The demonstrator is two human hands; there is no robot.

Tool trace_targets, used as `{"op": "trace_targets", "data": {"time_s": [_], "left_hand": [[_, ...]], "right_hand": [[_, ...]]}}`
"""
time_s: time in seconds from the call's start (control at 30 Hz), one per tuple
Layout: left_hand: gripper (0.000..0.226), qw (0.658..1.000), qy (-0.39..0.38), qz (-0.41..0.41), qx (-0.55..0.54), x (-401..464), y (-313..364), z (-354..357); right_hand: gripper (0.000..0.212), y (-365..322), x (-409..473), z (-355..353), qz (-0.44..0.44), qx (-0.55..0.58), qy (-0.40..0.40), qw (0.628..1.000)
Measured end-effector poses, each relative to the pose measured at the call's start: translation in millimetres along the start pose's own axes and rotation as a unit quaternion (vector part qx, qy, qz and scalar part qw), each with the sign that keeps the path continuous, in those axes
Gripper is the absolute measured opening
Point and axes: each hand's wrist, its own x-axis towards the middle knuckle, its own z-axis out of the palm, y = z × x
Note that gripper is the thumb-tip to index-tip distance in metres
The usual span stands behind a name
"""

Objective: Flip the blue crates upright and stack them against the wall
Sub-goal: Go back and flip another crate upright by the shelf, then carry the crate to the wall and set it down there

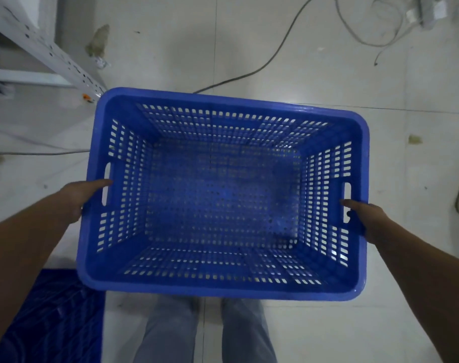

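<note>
From the head camera, a blue perforated crate (223, 195) sits upright with its open mouth facing up, held out in front of the person above a pale tiled floor (314, 74). The left hand (83, 196) grips the crate's left end wall at the handle slot, thumb lying along the rim and pointing toward the slot, the other fingers hidden under the rim. The right hand (364, 214) grips the right end wall at its handle slot in the same way, thumb on top of the rim and a fingertip showing through the slot. Below the crate's near edge the person's legs in light grey trousers (168, 334) stand on the tiles. At the lower left corner a second blue crate (47, 318) lies on the floor, showing a ribbed face; which way up it lies cannot be told. A white slotted metal rack post (53, 51) slants across the upper left, and a grey cable (273, 55) trails across the floor beyond the crate.
</note>
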Motion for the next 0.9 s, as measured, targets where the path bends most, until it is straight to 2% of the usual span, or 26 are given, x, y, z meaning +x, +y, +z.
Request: {"op": "trace_targets", "data": {"time_s": [0.17, 0.27, 0.33, 0.6, 0.9], "left_hand": [[0.055, 0.999, -0.006, -0.037, -0.004, -36.0, 2.4, -35.8], [0.029, 0.999, -0.023, -0.024, 0.009, -67.6, 12.6, -65.4], [0.03, 0.999, -0.03, -0.006, 0.014, -90.1, 23.0, -89.2], [0.037, 0.989, -0.063, 0.133, 0.008, -208.2, 90.8, -213.4], [0.046, 0.951, -0.101, 0.291, -0.002, -363.6, 140.5, -366.9]], "right_hand": [[0.026, -4.0, -31.5, -28.9, -0.027, -0.024, 0.018, 0.999], [0.028, -18.8, -68.8, -49.3, -0.053, -0.078, 0.041, 0.995], [0.027, -33.0, -102.4, -65.4, -0.076, -0.119, 0.059, 0.988], [0.021, -110.1, -282.3, -158.8, -0.18, -0.151, 0.099, 0.967], [0.026, -155.8, -487.4, -237.2, -0.28, -0.134, 0.155, 0.938]]}}
